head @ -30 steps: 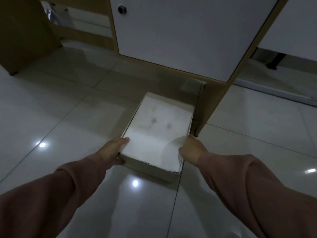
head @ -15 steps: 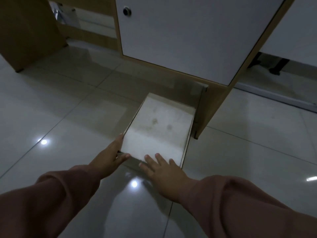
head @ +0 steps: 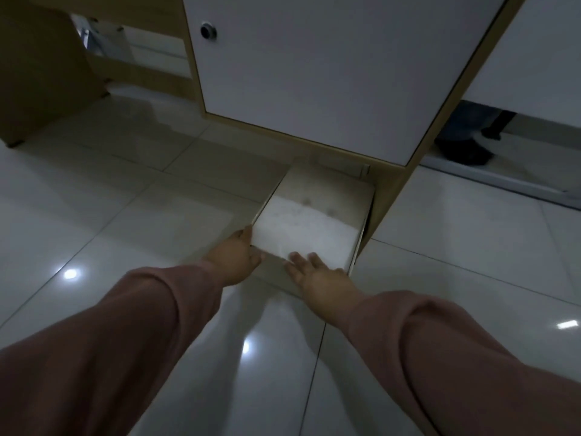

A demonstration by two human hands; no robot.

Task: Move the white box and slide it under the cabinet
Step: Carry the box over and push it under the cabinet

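Head view shows my left hand [head: 240, 258] and right hand [head: 317, 273] flat and open against the white box [head: 309, 225], half under the cabinet [head: 314, 73]; I'd push evenly, clear of the side panel [head: 388, 196].

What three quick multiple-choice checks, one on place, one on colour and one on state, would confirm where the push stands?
1. Where is the flat white cardboard box?
A. Wholly clear of the white-doored wooden cabinet
B. Partly under it, beside its right leg panel
C. On top of it

2. What colour are the sleeves?
A. Dusty pink
B. Green
C. Black

3. How is the right hand placed?
A. Fisted, off the box
B. Flat and open against the box's near edge
C. On the round door lock

Answers: 1 B, the far end lies in shadow beneath the door. 2 A, both arms show it. 3 B, fingers spread; the left hand touches the near left corner.
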